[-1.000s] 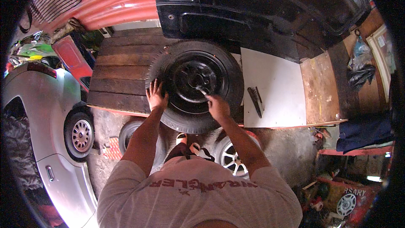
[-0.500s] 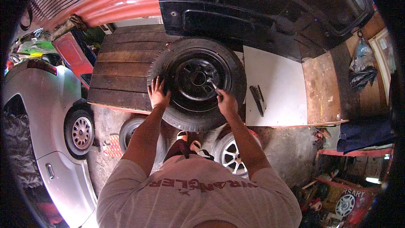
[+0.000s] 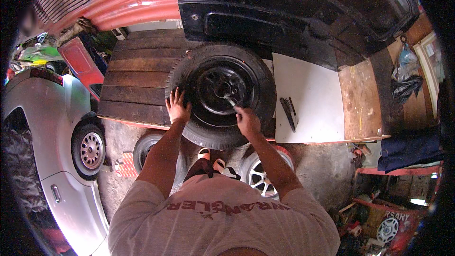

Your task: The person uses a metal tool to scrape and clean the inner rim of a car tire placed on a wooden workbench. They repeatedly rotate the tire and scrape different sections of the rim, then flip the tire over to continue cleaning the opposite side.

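Observation:
A black tyre (image 3: 258,85) on a glossy black steel rim (image 3: 201,83) lies flat before me, its centre hole and several bolt holes showing. My left hand (image 3: 178,109) rests on the tyre's near left sidewall, fingers spread. My right hand (image 3: 248,122) is closed round a slim tool (image 3: 231,100) with a pale, metallic-looking end; its exact kind is too blurred to tell. The tool's tip reaches the rim just below the centre hole. Beside the tyre, a black brush-like tool (image 3: 288,114) lies on a white board (image 3: 310,90).
The wheel lies on a plank bench (image 3: 137,78). A black vehicle panel (image 3: 265,9) stands behind it. Two more wheels stand under the bench's front edge, one with a white spoked rim (image 3: 260,178). A silver car (image 3: 71,199) is at left; a plastic bag (image 3: 406,73) hangs at right.
My right hand and its tool have moved slightly left and nearer to me, the tip passing from right of the centre hole to just below it. The left hand stays put.

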Motion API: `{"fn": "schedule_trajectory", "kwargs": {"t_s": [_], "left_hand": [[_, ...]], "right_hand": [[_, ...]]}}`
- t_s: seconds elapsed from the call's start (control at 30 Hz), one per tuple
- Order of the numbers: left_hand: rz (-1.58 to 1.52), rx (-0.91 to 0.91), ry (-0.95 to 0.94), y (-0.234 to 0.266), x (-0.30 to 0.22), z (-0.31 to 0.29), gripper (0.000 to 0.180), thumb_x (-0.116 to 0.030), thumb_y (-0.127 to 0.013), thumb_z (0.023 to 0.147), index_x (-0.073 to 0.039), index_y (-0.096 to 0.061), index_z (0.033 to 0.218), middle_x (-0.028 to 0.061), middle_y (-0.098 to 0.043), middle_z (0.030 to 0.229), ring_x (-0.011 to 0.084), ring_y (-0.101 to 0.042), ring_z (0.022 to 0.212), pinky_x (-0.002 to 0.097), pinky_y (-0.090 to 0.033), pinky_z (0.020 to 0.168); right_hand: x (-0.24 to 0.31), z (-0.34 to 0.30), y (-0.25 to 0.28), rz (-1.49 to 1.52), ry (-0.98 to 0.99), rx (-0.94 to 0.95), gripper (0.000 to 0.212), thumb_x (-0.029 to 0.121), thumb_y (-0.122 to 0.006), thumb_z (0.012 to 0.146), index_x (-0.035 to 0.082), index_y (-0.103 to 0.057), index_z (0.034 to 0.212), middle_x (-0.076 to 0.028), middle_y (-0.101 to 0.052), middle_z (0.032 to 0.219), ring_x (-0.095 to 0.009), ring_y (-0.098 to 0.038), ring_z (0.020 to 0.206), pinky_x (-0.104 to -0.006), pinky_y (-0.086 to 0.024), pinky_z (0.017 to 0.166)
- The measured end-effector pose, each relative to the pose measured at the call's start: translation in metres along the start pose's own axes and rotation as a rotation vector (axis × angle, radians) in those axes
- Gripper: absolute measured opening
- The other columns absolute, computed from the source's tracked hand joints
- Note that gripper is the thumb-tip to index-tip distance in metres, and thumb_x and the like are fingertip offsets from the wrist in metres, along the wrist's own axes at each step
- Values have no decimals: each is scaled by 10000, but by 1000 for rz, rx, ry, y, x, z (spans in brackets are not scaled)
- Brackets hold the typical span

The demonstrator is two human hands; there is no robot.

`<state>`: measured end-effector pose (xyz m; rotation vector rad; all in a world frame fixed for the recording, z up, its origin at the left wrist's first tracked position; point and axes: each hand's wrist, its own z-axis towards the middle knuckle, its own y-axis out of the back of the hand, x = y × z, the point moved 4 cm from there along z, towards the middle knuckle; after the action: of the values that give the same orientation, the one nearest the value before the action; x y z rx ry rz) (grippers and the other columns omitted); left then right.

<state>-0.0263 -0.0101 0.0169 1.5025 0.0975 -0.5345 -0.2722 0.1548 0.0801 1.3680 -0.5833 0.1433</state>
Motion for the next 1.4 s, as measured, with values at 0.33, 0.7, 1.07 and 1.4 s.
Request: {"fn": "schedule_trajectory", "kwargs": {"t_s": [0.33,0.7,1.07,1.4], "left_hand": [[3,20,-3,4,-3,-1,661,-295,-650,797,-209,-419,1411,1,-219,1562,260,-152,1446,508,-108,1165],[17,17,4,6,-6,-2,672,-307,-652,791,-213,-417,1414,-2,-228,1558,252,-160,1443,502,-109,1166],[30,20,-8,3,-7,0,657,-325,-635,798,-198,-424,1407,3,-225,1559,253,-153,1446,494,-104,1169],[21,4,2,5,-4,-1,652,-334,-616,817,-220,-405,1423,1,-226,1559,239,-157,1447,488,-99,1171]], "right_hand": [[7,-16,-21,8,6,-23,332,127,-621,856,143,-600,1187,-142,-639,989,-336,-637,896,-432,-515,780],[-12,6,-9,65,-95,-15,313,138,-627,859,99,-597,1167,-166,-660,1036,-349,-636,955,-424,-519,794],[-28,2,-8,146,-106,-129,313,195,-613,883,157,-594,1194,-164,-658,1039,-365,-642,913,-443,-522,769],[1,-6,-21,197,-22,21,293,145,-601,877,57,-602,1157,-192,-653,1046,-374,-629,955,-453,-505,828]]}}
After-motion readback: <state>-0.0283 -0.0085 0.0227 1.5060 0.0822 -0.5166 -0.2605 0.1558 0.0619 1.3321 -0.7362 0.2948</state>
